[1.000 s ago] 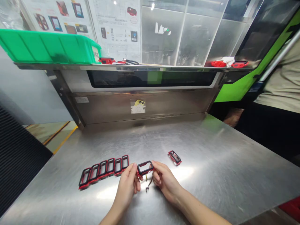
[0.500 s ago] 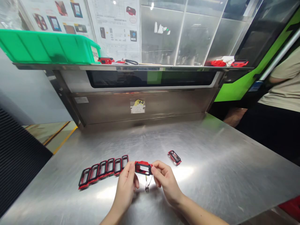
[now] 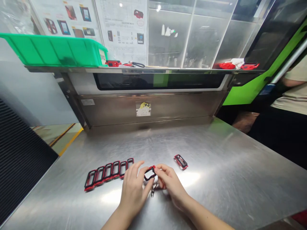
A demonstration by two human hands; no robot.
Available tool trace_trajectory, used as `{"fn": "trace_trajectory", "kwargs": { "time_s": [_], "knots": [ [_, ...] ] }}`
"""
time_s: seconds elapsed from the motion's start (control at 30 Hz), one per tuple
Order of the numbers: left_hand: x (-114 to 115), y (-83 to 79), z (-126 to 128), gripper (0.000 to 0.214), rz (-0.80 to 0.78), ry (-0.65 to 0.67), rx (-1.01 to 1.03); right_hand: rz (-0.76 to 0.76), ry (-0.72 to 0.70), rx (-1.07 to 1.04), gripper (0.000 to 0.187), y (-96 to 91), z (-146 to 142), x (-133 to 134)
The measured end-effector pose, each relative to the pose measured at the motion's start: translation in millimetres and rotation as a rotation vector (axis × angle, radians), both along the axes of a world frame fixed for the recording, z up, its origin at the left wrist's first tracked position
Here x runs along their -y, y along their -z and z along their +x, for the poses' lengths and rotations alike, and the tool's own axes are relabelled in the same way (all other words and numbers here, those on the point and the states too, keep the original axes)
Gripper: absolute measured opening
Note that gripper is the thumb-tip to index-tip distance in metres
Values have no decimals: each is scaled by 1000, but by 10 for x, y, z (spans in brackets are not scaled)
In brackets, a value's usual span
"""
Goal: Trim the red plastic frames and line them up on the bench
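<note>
A small red-and-black case frame [image 3: 151, 168] is held tilted between my hands, low over the metal table. My left hand [image 3: 133, 187] grips its left end, thumb below and fingers above, with the upper fingers raised. At the opposite end, my right hand [image 3: 169, 181] pinches the frame between thumb and fingers. A small metal clip on a short cord [image 3: 152, 192] hangs below; where the cord attaches is hidden. Left of my hands lies a slanting row of several similar frames [image 3: 98, 175], its right end partly behind my left fingers. Another frame [image 3: 180, 162] lies apart, beyond my right hand.
The steel table [image 3: 216, 153] ends at an upright back panel. Above it, a shelf [image 3: 168, 71] carries a green bin [image 3: 57, 51], red parts [image 3: 113, 63] and white-and-red items [image 3: 236, 64]. A person [image 3: 290, 95] stands at the right. A ribbed black surface [image 3: 21, 143] borders the left side.
My left hand has shifted its grip, its fingers now lifted over the frame's left end. The frame has turned from level to tilted. The view has shifted slightly left.
</note>
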State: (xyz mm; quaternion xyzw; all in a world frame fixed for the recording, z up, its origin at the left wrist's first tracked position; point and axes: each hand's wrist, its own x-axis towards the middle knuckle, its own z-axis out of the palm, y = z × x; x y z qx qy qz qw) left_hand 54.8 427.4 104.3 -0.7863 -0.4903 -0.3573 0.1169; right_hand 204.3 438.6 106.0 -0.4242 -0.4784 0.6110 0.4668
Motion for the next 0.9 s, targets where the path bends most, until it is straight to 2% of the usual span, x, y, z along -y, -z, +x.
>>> {"fn": "trace_trajectory", "kwargs": {
  "time_s": [0.13, 0.27, 0.43, 0.5, 0.6, 0.67, 0.73, 0.83, 0.9],
  "knots": [
    [-122, 21, -61, 17, -7, -176, -52, 46, -15, 90, 54, 8, -9, 15],
    [-223, 39, -71, 21, -30, -313, -123, 106, -6, 134, 48, -19, -14, 44],
    [-251, 50, -36, 29, -34, -397, -223, 159, 22, 181, 39, 39, 3, 1],
    [-243, 57, -43, 34, -28, -393, -243, 211, 70, 246, 33, 71, 27, -44],
    [-232, 78, -71, 38, -40, -262, -285, 365, 206, 502, 23, 66, 97, -124],
    [-230, 96, -88, 38, -69, -138, -338, 484, 295, 762, 19, 24, 162, -174],
    [-231, 109, -94, 39, -104, -69, -388, 536, 352, 1025, 21, -29, 234, -216],
    [-230, 106, -93, 38, -144, -91, -416, 458, 360, 1335, 36, -85, 333, -265],
    [-227, 94, -96, 37, -169, -148, -404, 363, 320, 1456, 48, -91, 387, -285]
  ]
}}
